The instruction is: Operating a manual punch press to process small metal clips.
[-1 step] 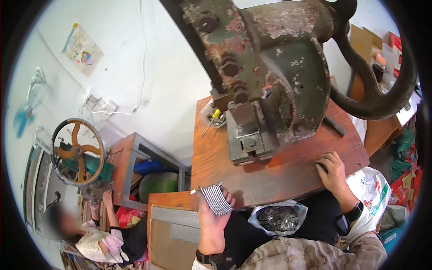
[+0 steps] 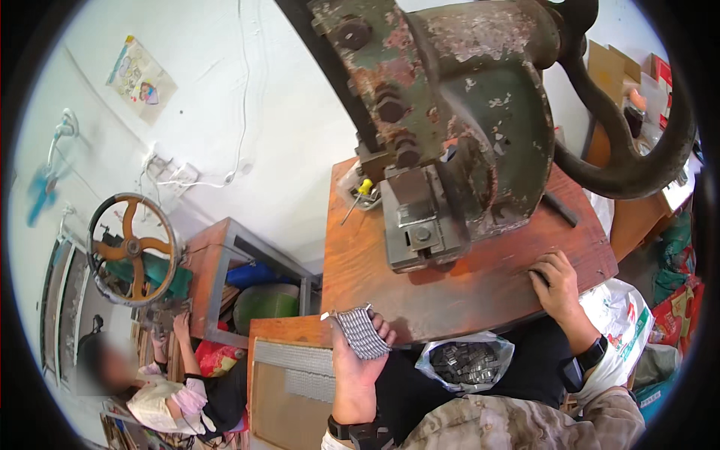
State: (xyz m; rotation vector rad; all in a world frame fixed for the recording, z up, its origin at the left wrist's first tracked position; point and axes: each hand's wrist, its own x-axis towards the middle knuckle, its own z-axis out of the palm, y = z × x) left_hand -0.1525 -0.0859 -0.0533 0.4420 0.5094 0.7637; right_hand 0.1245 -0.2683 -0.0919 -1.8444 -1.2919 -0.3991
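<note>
One left hand (image 2: 354, 379), palm up, fingers curled around one bundle of grey metal strips (image 2: 362, 334); I see it gripped at the near left edge of the table, strips too tightly packed for me to count. One right hand (image 2: 556, 286), fingers bent, resting on the near right of the table; I cannot tell whether they close on anything. One wooden table (image 2: 360, 270), carrying one green, worn press (image 2: 510, 135), one yellow-handled screwdriver (image 2: 365, 187) at far left, and one dark rod (image 2: 561, 210) at right. One open plastic bag (image 2: 426, 369), near side, with many small metal pieces (image 2: 469, 364). One shallow tray (image 2: 285, 409), near left, partly covered by grey strip rows (image 2: 311, 382). Farther left, I count one handwheel (image 2: 131, 249) and one co-worker (image 2: 172, 405).
</note>
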